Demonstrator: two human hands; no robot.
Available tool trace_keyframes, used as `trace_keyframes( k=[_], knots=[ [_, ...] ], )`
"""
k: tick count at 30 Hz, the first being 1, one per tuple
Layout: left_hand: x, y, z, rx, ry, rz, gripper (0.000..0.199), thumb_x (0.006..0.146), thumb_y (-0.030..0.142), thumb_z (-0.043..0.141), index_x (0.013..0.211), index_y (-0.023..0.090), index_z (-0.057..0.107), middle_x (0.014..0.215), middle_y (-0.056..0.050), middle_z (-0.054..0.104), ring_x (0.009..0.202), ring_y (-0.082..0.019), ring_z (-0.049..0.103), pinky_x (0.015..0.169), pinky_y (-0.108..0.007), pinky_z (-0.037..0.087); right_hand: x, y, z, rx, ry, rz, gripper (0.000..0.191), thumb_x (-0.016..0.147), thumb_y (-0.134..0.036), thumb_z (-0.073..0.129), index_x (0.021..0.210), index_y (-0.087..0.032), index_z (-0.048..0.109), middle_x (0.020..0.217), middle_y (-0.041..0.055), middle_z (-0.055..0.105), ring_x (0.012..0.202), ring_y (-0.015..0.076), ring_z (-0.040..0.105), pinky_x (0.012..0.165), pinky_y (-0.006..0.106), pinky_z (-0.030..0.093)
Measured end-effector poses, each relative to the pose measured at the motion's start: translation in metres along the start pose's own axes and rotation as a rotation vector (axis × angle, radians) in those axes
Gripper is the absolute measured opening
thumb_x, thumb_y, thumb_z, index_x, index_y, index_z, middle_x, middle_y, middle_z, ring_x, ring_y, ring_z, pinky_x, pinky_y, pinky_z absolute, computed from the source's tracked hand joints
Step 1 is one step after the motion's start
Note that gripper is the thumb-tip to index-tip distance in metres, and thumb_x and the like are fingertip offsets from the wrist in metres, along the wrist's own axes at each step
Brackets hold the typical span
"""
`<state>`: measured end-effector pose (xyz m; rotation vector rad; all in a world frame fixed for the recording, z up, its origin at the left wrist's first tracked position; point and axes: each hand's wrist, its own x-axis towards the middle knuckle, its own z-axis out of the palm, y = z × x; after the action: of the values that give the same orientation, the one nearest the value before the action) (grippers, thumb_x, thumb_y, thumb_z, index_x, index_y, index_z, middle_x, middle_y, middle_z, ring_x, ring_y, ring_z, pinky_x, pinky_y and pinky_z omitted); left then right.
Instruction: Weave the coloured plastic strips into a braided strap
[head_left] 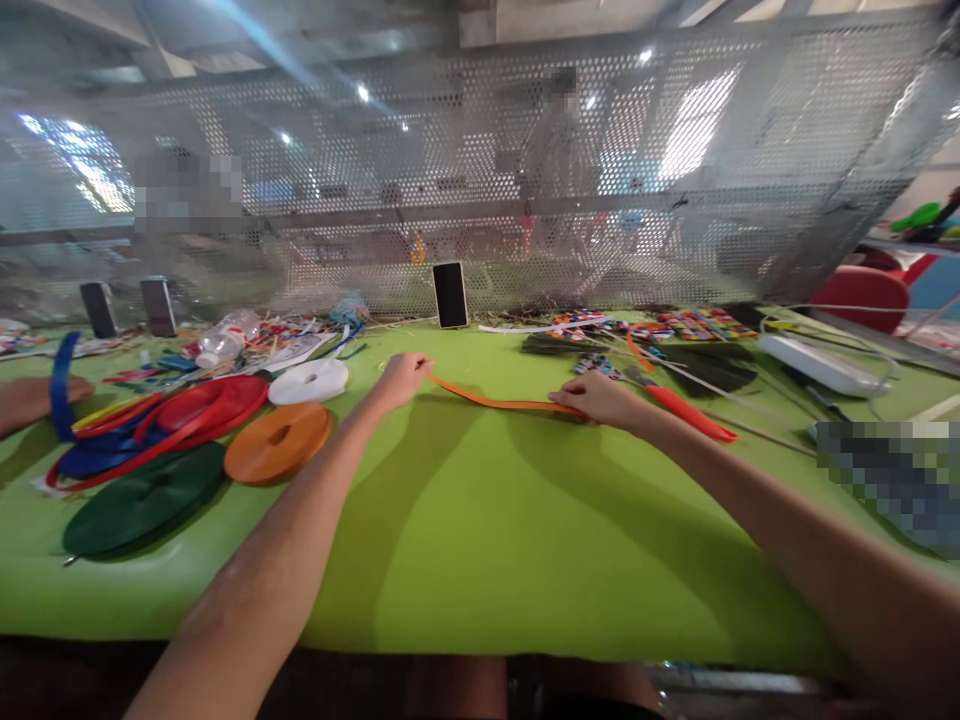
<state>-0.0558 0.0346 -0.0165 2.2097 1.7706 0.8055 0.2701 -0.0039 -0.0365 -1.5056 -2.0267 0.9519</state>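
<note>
An orange strip stretches between my two hands over the green tabletop, sagging slightly. Its left end is pinched in the fingers of my left hand. My right hand has its fingers closed on the right end, low over the table. To the left of my left forearm lie a flat orange roll, a white roll, a dark green roll and red rolls.
A phone stands upright at the back before a perforated metal screen. Scraps and woven pieces line the back edge. A red-handled tool and a white power strip lie right. Another person's hand is far left.
</note>
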Motion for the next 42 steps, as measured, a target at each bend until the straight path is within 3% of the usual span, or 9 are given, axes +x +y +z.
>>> trace_keyframes(
  k=[4, 9, 14, 18, 24, 28, 31, 37, 42],
  knots=[
    [-0.001, 0.002, 0.002, -0.013, 0.013, -0.005, 0.034, 0.083, 0.02, 0.055, 0.051, 0.02, 0.042, 0.044, 0.005, 0.035, 0.05, -0.012, 0.031, 0.056, -0.028, 0.019, -0.002, -0.003, -0.007, -0.16, -0.066, -0.093, 0.06, 0.073, -0.076, 0.052, 0.057, -0.018, 0.052, 0.049, -0.0026, 0.042, 0.047, 0.0093, 0.035, 0.047, 0.026, 0.025],
    [-0.001, 0.001, 0.003, -0.05, 0.032, -0.024, 0.038, 0.081, 0.018, 0.057, 0.048, 0.02, 0.04, 0.042, 0.005, 0.033, 0.048, -0.012, 0.028, 0.055, -0.028, 0.016, -0.011, -0.018, -0.003, -0.274, -0.138, -0.163, 0.045, 0.082, -0.057, 0.056, 0.091, -0.014, 0.068, 0.075, 0.0064, 0.066, 0.062, 0.0154, 0.053, 0.054, 0.027, 0.034],
    [0.001, -0.004, 0.003, -0.145, 0.008, -0.086, 0.039, 0.08, 0.019, 0.06, 0.046, 0.019, 0.04, 0.04, 0.006, 0.032, 0.045, -0.01, 0.03, 0.052, -0.026, 0.017, -0.018, -0.027, 0.007, -0.579, -0.08, -0.136, 0.031, 0.086, -0.043, 0.06, 0.095, -0.015, 0.068, 0.09, 0.0107, 0.07, 0.074, 0.021, 0.059, 0.057, 0.028, 0.033],
    [0.0, -0.005, 0.002, -0.287, -0.043, -0.159, 0.037, 0.083, 0.024, 0.058, 0.051, 0.02, 0.039, 0.04, 0.009, 0.028, 0.037, -0.009, 0.033, 0.046, -0.023, 0.02, -0.019, -0.03, 0.009, -0.617, -0.018, -0.146, 0.031, 0.093, -0.037, 0.052, 0.108, -0.015, 0.067, 0.103, 0.0133, 0.071, 0.088, 0.0256, 0.063, 0.066, 0.03, 0.037],
    [-0.001, 0.001, 0.003, -0.508, -0.068, -0.177, 0.028, 0.086, 0.031, 0.059, 0.064, 0.017, 0.048, 0.042, 0.01, 0.033, 0.034, -0.006, 0.032, 0.039, -0.019, 0.022, -0.021, -0.031, 0.011, -0.506, -0.042, -0.163, 0.039, 0.087, -0.043, 0.062, 0.116, -0.017, 0.063, 0.108, 0.0112, 0.07, 0.091, 0.0246, 0.063, 0.069, 0.029, 0.039],
    [-0.002, 0.004, 0.004, -0.612, -0.053, -0.171, 0.025, 0.087, 0.03, 0.058, 0.069, 0.016, 0.051, 0.044, 0.008, 0.04, 0.034, -0.005, 0.034, 0.038, -0.017, 0.023, -0.018, -0.026, 0.014, -0.483, -0.007, -0.171, 0.021, 0.089, -0.025, 0.057, 0.105, -0.015, 0.065, 0.106, 0.0123, 0.069, 0.091, 0.0235, 0.061, 0.069, 0.027, 0.038],
    [-0.003, 0.005, 0.005, -0.667, -0.039, -0.178, 0.024, 0.087, 0.029, 0.059, 0.069, 0.015, 0.052, 0.043, 0.008, 0.04, 0.034, -0.004, 0.034, 0.038, -0.017, 0.022, -0.015, -0.023, 0.013, -0.393, 0.03, -0.147, 0.02, 0.089, -0.02, 0.054, 0.105, -0.014, 0.063, 0.099, 0.0117, 0.069, 0.082, 0.0194, 0.06, 0.066, 0.025, 0.038],
    [-0.004, 0.003, 0.004, -0.744, -0.046, -0.21, 0.025, 0.088, 0.027, 0.06, 0.068, 0.014, 0.051, 0.044, 0.008, 0.04, 0.035, -0.003, 0.034, 0.038, -0.016, 0.021, -0.01, -0.021, 0.007, -0.075, -0.103, -0.201, 0.031, 0.093, -0.036, 0.045, 0.084, -0.013, 0.064, 0.065, 0.0016, 0.053, 0.056, 0.0116, 0.043, 0.053, 0.024, 0.033],
    [-0.003, 0.003, 0.003, -0.781, -0.093, -0.253, 0.027, 0.088, 0.026, 0.06, 0.067, 0.015, 0.048, 0.044, 0.009, 0.036, 0.034, -0.002, 0.031, 0.038, -0.016, 0.018, -0.008, -0.019, 0.0, 0.288, -0.084, -0.089, 0.033, 0.087, -0.047, 0.053, 0.076, -0.016, 0.059, 0.055, -0.006, 0.038, 0.046, 0.0072, 0.03, 0.044, 0.023, 0.023]
  ],
)
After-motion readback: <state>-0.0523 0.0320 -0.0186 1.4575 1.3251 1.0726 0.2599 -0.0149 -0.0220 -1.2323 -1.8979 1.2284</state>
